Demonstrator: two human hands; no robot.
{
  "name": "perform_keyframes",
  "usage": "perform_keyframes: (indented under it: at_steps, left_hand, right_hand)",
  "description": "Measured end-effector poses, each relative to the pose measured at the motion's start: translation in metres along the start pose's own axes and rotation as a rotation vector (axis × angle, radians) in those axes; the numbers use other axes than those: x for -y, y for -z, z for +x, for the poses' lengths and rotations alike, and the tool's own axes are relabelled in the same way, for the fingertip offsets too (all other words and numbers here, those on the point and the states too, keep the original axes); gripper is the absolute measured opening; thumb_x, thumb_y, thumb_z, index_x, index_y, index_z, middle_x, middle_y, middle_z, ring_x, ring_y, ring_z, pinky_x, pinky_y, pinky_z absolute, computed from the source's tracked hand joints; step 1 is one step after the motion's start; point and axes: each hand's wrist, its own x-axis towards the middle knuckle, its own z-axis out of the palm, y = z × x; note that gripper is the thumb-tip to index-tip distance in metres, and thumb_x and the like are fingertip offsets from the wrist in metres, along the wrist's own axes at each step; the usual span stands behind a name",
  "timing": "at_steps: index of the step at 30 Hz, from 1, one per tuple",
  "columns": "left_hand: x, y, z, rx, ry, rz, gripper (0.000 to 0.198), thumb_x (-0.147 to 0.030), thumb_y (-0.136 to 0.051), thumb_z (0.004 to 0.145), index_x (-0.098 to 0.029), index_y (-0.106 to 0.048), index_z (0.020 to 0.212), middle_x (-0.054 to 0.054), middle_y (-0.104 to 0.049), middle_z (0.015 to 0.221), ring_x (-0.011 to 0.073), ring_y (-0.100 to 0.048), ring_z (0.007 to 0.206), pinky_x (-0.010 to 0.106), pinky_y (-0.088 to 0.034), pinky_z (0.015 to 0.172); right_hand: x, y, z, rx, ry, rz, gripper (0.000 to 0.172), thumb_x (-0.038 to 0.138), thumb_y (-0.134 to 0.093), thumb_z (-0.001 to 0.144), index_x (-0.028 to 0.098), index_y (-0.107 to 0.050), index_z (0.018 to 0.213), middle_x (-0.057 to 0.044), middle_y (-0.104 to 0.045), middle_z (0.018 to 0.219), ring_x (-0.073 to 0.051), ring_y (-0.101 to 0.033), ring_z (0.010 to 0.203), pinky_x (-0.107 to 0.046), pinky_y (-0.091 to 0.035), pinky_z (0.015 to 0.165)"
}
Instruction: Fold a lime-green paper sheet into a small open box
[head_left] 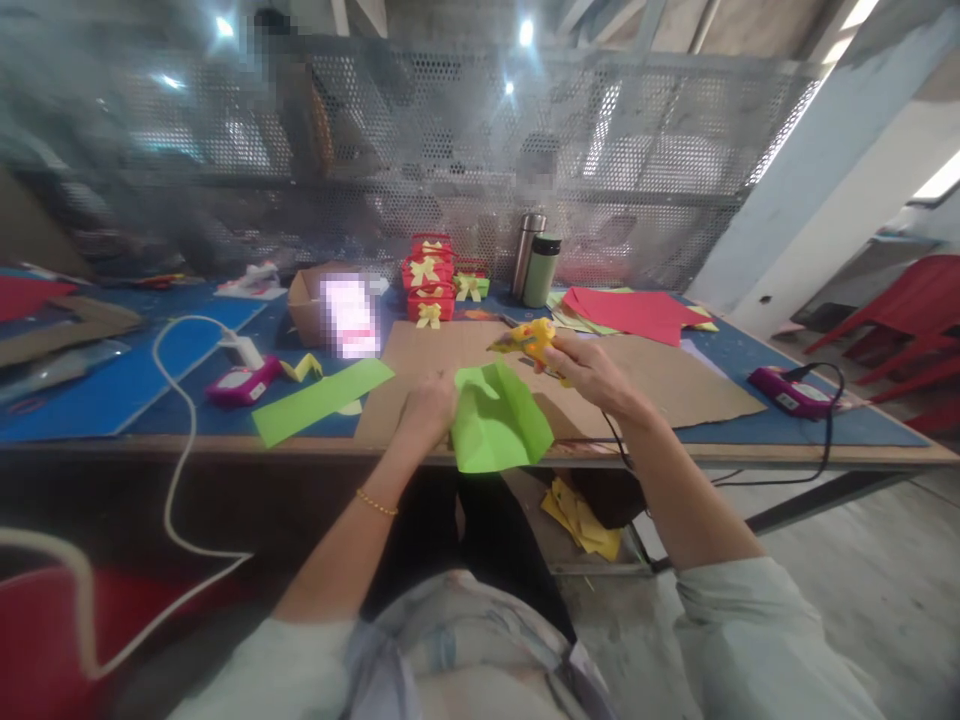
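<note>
A yellow glue gun (532, 340) is gripped in my right hand (592, 370), its nozzle pointing left above the cardboard sheet (660, 375). Below it, a folded sheet of bright green paper (495, 420) overhangs the front edge of the table. My left hand (431, 405) is closed at the left edge of this green paper and seems to pinch it. The fingertips there are partly hidden. To the left of that hand lies a flat green strip (322, 402).
Small red boxes (430, 280) with yellow bows stand at the back, beside two bottles (541, 270). Red sheets (634, 312) lie at right. Purple power strips (244, 382) with cables sit on both sides. A cardboard box (306, 305) is at left.
</note>
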Motion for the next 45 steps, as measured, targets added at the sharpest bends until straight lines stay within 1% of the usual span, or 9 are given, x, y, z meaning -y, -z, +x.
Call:
perform_keyframes:
  at_steps: [7, 13, 19, 27, 34, 36, 39, 42, 45]
  left_hand:
    - [0.002, -0.003, 0.004, 0.068, -0.061, 0.097, 0.039, -0.013, -0.033, 0.101, -0.014, -0.068, 0.119, 0.014, -0.063, 0.114, 0.0229, -0.06, 0.1, 0.037, -0.047, 0.091]
    - [0.009, -0.009, 0.009, 0.052, -0.085, 0.144, 0.037, -0.014, -0.036, 0.099, -0.014, -0.071, 0.11, 0.015, -0.064, 0.11, 0.0245, -0.06, 0.097, 0.039, -0.048, 0.088]
    - [0.014, -0.007, 0.014, 0.045, -0.086, 0.18, 0.041, -0.017, -0.036, 0.098, -0.018, -0.072, 0.118, 0.015, -0.065, 0.113, 0.0259, -0.061, 0.099, 0.04, -0.049, 0.088]
    - [0.018, -0.005, 0.014, -0.005, -0.136, 0.177, 0.041, -0.018, -0.037, 0.097, -0.018, -0.074, 0.114, 0.014, -0.065, 0.109, 0.0253, -0.061, 0.098, 0.04, -0.049, 0.09]
    - [0.016, -0.009, 0.012, 0.017, -0.089, 0.176, 0.037, -0.018, -0.038, 0.099, -0.019, -0.072, 0.113, 0.012, -0.064, 0.11, 0.0235, -0.061, 0.1, 0.037, -0.048, 0.09]
    - [0.012, -0.007, 0.009, 0.042, -0.093, 0.161, 0.036, -0.017, -0.038, 0.1, -0.017, -0.072, 0.112, 0.012, -0.064, 0.108, 0.0228, -0.06, 0.099, 0.036, -0.047, 0.091]
    - [0.008, -0.006, 0.007, 0.047, -0.102, 0.139, 0.035, -0.017, -0.037, 0.1, -0.016, -0.071, 0.109, 0.013, -0.062, 0.109, 0.0235, -0.059, 0.098, 0.038, -0.047, 0.091]
    - [0.006, -0.006, 0.005, 0.049, -0.072, 0.107, 0.036, -0.016, -0.037, 0.1, -0.015, -0.07, 0.113, 0.014, -0.062, 0.111, 0.024, -0.059, 0.1, 0.039, -0.047, 0.092]
    - [0.005, -0.006, 0.003, 0.044, -0.066, 0.083, 0.039, -0.015, -0.038, 0.1, -0.017, -0.069, 0.122, 0.015, -0.062, 0.115, 0.0246, -0.058, 0.102, 0.04, -0.046, 0.093]
  right_hand:
    - [-0.009, 0.029, -0.019, -0.216, -0.08, 0.08, 0.057, 0.069, -0.047, 0.092, 0.018, -0.068, 0.077, 0.0, -0.047, 0.062, -0.014, -0.041, 0.058, -0.029, -0.033, 0.056]
    - [-0.051, 0.05, -0.039, -0.326, -0.143, -0.056, 0.057, 0.068, -0.045, 0.093, 0.018, -0.069, 0.078, -0.001, -0.051, 0.064, -0.015, -0.044, 0.059, -0.029, -0.034, 0.057]
    - [-0.095, 0.07, -0.054, -0.407, -0.189, -0.325, 0.055, 0.065, -0.039, 0.095, 0.02, -0.064, 0.078, -0.003, -0.057, 0.067, -0.018, -0.05, 0.067, -0.03, -0.037, 0.063]
    - [-0.133, 0.077, -0.059, -0.197, -0.246, -0.827, 0.035, 0.041, -0.052, 0.095, 0.013, -0.072, 0.096, -0.017, -0.072, 0.097, -0.027, -0.058, 0.096, -0.036, -0.04, 0.088]
    - [-0.141, 0.082, -0.069, -0.067, -0.358, -0.885, 0.038, 0.044, -0.06, 0.094, 0.013, -0.073, 0.11, -0.02, -0.07, 0.114, -0.031, -0.058, 0.107, -0.041, -0.04, 0.094]
    - [-0.136, 0.076, -0.065, -0.151, -0.318, -0.903, 0.039, 0.045, -0.061, 0.091, 0.014, -0.072, 0.112, -0.021, -0.068, 0.12, -0.035, -0.056, 0.11, -0.046, -0.04, 0.094]
    - [-0.114, 0.053, -0.046, -0.238, -0.084, -0.72, 0.033, 0.038, -0.054, 0.095, 0.016, -0.073, 0.111, -0.02, -0.07, 0.116, -0.034, -0.058, 0.11, -0.048, -0.042, 0.095]
    - [-0.079, 0.013, -0.017, -0.117, 0.149, -0.403, 0.032, 0.034, -0.047, 0.099, 0.021, -0.075, 0.102, -0.014, -0.073, 0.103, -0.028, -0.064, 0.099, -0.043, -0.048, 0.091]
    - [-0.049, -0.029, 0.011, -0.048, 0.255, -0.273, 0.029, 0.029, -0.048, 0.099, 0.021, -0.076, 0.101, -0.012, -0.073, 0.101, -0.026, -0.065, 0.098, -0.039, -0.049, 0.089]
